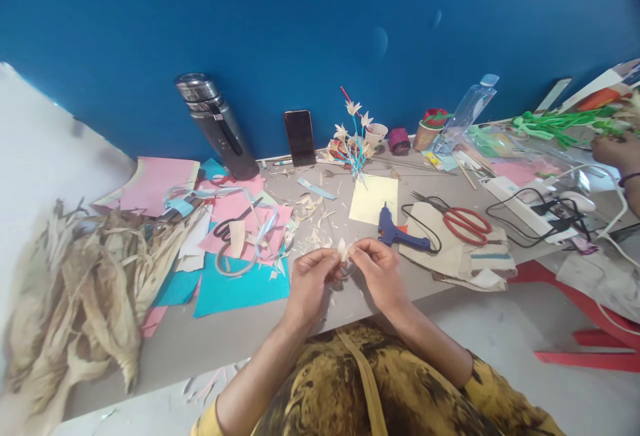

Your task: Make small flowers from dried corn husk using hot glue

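Close together above the table's front edge, my left hand (314, 279) and my right hand (379, 273) both pinch a small cream petal-shaped piece (343, 249), which looks like dried husk. Its lower part is hidden by my fingers. Just right of my right hand lies a blue glue gun (403, 233), on its side beside a folded cloth (440, 256). Red-handled scissors (467, 225) rest on that cloth. Beyond my hands, pale scraps (315, 223) litter the table near a yellow paper sheet (373, 197). Cream flowers on blue stems (357, 149) stand behind the sheet.
Dried husks (85, 289) are heaped at the left, next to pink paper (160, 186) and blue sheets (240, 293). A dark flask (220, 129), a phone (299, 137) and a plastic bottle (467, 113) stand along the wall. Right are a power strip (525, 209) and another person's hand (613, 156).
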Available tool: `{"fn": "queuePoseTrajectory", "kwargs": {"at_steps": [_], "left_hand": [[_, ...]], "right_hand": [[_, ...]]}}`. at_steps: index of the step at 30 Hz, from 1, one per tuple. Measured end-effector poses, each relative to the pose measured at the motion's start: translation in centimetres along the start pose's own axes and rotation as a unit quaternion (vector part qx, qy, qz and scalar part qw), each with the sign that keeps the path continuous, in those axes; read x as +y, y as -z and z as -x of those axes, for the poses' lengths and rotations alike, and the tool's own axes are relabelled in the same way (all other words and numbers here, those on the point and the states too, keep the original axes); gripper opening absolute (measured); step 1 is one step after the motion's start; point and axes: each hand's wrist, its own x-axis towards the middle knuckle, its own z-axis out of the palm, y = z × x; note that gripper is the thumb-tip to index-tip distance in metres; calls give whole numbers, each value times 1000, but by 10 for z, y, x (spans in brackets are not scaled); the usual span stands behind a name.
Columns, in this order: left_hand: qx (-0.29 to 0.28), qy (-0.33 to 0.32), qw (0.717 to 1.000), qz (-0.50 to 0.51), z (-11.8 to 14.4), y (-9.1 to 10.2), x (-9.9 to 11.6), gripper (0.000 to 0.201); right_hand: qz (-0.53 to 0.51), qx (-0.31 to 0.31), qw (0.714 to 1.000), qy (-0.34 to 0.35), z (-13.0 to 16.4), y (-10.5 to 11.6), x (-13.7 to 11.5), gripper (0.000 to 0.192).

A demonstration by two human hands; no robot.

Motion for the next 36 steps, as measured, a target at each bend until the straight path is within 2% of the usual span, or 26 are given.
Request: {"fn": "queuePoseTrajectory", "kwargs": {"at_steps": [5, 11, 17, 24, 28, 33, 36], "left_hand": [[16, -12, 1000, 0, 1, -2, -2, 20], [51, 12, 998, 47, 2, -5, -1, 18], [31, 20, 997, 62, 3, -7, 0, 19], [15, 29, 996, 79, 4, -5, 0, 19], [2, 2, 999, 35, 5, -3, -3, 22], [24, -32, 995, -94, 6, -2, 0, 25], [22, -53, 990, -126, 6, -3, 4, 26]], "right_hand": [[2, 22, 1000, 2, 0, -1, 0, 24], [-41, 47, 998, -14, -3, 3, 2, 23], [-49, -3, 999, -13, 0, -1, -2, 24], [17, 10, 1000, 15, 1, -2, -5, 21], [57, 26, 997, 39, 2, -1, -5, 21], [86, 30, 993, 76, 4, -1, -2, 17], [101, 28, 988, 110, 5, 0, -1, 16]]}}
